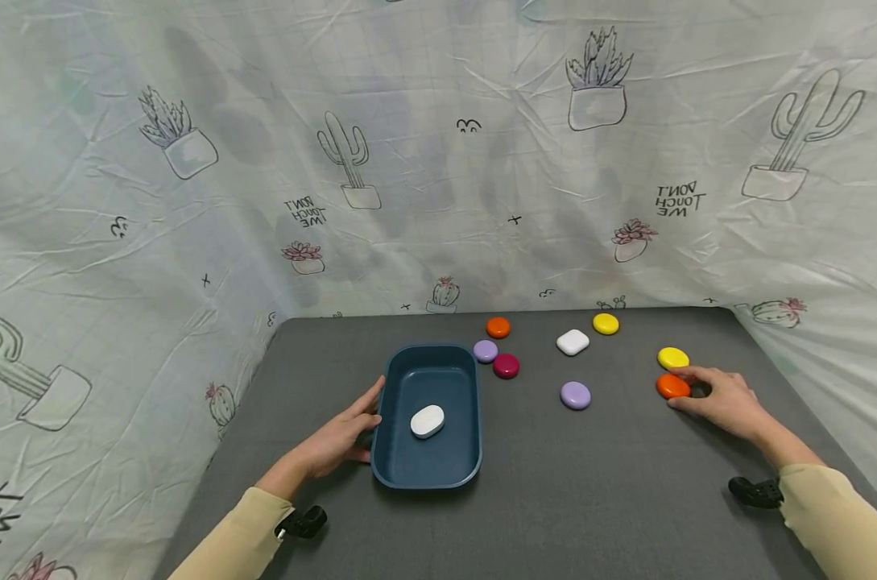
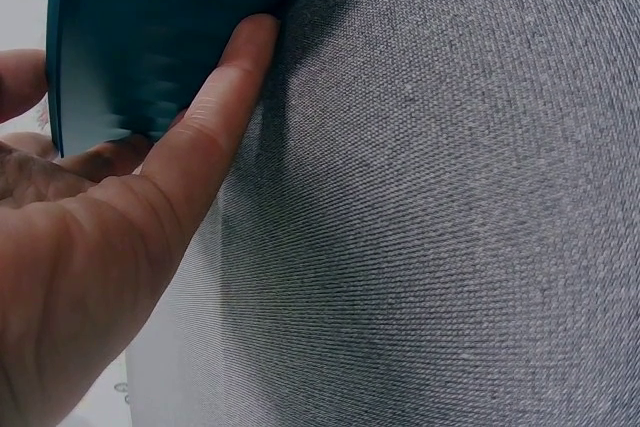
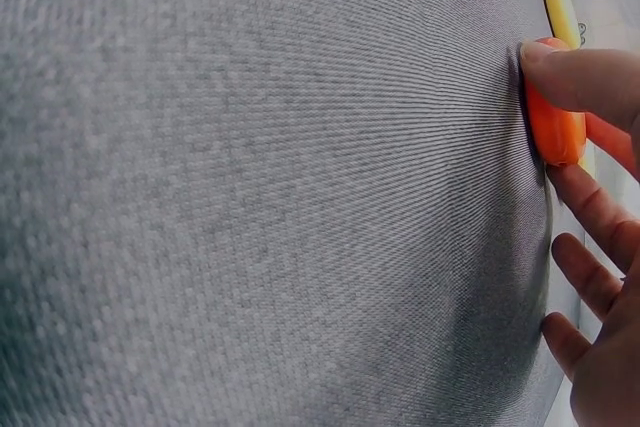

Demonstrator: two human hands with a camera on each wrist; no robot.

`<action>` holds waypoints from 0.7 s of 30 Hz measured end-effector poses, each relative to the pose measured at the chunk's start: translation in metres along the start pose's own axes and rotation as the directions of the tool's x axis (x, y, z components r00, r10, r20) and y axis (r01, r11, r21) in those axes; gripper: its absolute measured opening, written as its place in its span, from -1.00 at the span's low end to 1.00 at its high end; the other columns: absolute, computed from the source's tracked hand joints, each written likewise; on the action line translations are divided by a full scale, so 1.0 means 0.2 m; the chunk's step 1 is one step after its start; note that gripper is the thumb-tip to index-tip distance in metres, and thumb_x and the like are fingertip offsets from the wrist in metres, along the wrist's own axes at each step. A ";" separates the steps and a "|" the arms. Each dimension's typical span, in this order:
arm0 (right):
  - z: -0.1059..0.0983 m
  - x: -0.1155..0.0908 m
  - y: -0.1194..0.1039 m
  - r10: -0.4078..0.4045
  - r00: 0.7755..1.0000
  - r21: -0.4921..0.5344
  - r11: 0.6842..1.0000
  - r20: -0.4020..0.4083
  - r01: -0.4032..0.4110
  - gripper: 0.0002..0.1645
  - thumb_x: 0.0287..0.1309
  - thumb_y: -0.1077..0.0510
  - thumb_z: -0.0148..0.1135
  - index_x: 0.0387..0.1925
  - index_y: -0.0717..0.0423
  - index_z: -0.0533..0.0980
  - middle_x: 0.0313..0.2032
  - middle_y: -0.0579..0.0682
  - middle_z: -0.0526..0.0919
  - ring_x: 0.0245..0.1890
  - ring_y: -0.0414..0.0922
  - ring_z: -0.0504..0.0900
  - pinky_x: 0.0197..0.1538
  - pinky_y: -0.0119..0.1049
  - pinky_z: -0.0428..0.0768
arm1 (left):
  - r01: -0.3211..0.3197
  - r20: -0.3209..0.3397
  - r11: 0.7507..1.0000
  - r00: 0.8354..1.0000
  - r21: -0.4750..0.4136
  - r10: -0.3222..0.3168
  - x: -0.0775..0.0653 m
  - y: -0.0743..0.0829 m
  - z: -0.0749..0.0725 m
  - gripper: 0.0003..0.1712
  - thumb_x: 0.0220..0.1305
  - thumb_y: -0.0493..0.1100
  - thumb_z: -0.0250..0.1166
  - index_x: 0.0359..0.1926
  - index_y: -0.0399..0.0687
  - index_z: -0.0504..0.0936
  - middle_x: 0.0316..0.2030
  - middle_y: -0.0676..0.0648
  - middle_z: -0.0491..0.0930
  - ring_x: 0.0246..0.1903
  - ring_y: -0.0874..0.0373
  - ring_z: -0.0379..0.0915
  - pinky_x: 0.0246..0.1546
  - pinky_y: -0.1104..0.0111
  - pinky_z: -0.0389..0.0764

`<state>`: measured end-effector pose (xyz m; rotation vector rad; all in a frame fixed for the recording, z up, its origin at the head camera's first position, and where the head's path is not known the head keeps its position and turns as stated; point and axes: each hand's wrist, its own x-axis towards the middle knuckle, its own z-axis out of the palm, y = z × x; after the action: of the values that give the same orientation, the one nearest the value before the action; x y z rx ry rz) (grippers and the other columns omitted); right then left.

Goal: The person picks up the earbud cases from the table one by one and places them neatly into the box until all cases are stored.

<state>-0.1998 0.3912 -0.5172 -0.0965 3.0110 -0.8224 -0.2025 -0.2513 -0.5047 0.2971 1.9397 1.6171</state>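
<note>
A dark blue rectangular tray rests on the grey cloth with one white oval piece inside. Along its left side, my left hand touches the outer wall with mostly straight fingers; in the left wrist view one finger reaches low against the wall. At the right, my right hand pinches an orange rounded disc between thumb and fingers. The right wrist view shows the thumb on one side of the disc and fingertips at its other edge. Just beyond it lies a yellow disc.
Between tray and right hand are a lilac disc, a white rounded piece and another yellow disc. By the tray's far right corner sit a crimson disc, a second lilac disc and another orange disc. A patterned curtain hangs behind.
</note>
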 end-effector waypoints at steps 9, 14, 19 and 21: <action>-0.01 -0.01 0.01 -0.012 1.000 0.007 1.000 0.011 0.012 -0.12 0.23 -0.24 0.41 0.31 0.32 0.45 0.17 0.48 0.49 0.10 0.43 0.24 -0.05 0.37 0.14 | -0.002 -0.010 1.000 1.000 0.007 0.002 -0.03 0.00 0.04 -0.23 0.67 -0.13 -0.13 0.65 0.46 -0.27 0.62 -0.18 -0.29 0.52 -0.35 -0.17 0.04 -0.10 0.56; -0.02 -0.02 0.01 -0.016 1.000 0.014 1.000 0.022 0.016 -0.13 0.23 -0.22 0.42 0.31 0.32 0.45 0.16 0.48 0.50 0.11 0.44 0.23 -0.03 0.39 0.13 | 0.000 -0.017 1.000 1.000 0.007 0.000 -0.05 -0.01 0.06 -0.23 0.67 -0.13 -0.12 0.65 0.46 -0.27 0.62 -0.19 -0.30 0.52 -0.36 -0.18 0.04 -0.11 0.56; -0.03 -0.04 0.01 -0.040 0.999 0.017 0.999 0.027 0.040 -0.15 0.21 -0.19 0.44 0.30 0.32 0.47 0.16 0.49 0.51 0.13 0.45 0.23 0.03 0.42 0.09 | 0.006 -0.026 1.000 1.000 -0.001 -0.006 -0.06 -0.01 0.08 -0.23 0.67 -0.12 -0.11 0.64 0.48 -0.25 0.62 -0.19 -0.30 0.52 -0.35 -0.18 0.03 -0.10 0.57; -0.04 -0.04 0.00 -0.063 0.998 0.018 0.998 0.020 0.063 -0.17 0.20 -0.16 0.47 0.28 0.32 0.48 0.14 0.48 0.53 0.14 0.43 0.27 0.07 0.41 0.09 | 0.010 -0.034 1.000 0.999 -0.004 -0.010 -0.07 -0.01 0.09 -0.23 0.67 -0.12 -0.10 0.64 0.50 -0.24 0.62 -0.19 -0.29 0.52 -0.34 -0.17 0.02 -0.09 0.57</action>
<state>-0.1926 0.3959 -0.5100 -0.1994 2.9951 -0.8476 -0.1806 -0.2439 -0.5042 0.2596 1.9605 1.6291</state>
